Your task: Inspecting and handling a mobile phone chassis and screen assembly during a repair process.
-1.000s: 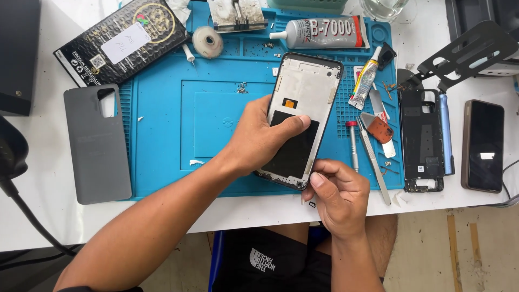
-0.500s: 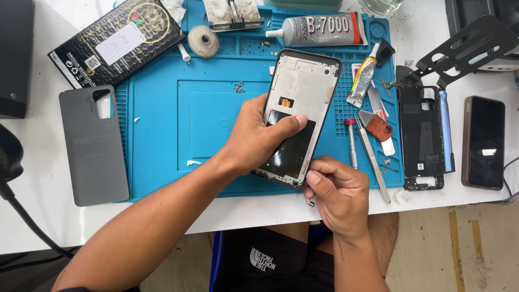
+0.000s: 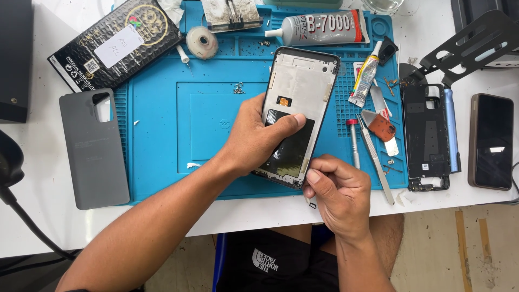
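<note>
A white tabletop (image 3: 32, 216) carries a large blue rubber work mat (image 3: 162, 81), whose far edge runs out of view at twelve o'clock. At nine o'clock of the mat lies a grey plastic phone back cover (image 3: 92, 157); at ten o'clock a black patterned flat box (image 3: 116, 40) sits tilted. At three o'clock lie a black phone frame (image 3: 427, 135) and, beyond it, a dark phone (image 3: 491, 141) face up. A black metal stand (image 3: 465, 40) is cut off at the upper right corner.

Over the mat's centre, the opened phone screen assembly with a silver inner plate and black lower patch (image 3: 300, 92) is tilted, its top toward one o'clock. Its lower left part is hidden by the left hand (image 3: 254, 138), which grasps it, thumb across the black patch. The right hand (image 3: 338, 192) pinches the lower right edge at five o'clock; what sits between its fingertips is too small to tell.

A grey glue tube (image 3: 319, 28) lies at twelve o'clock, silver tweezers (image 3: 376, 162) at three o'clock.
</note>
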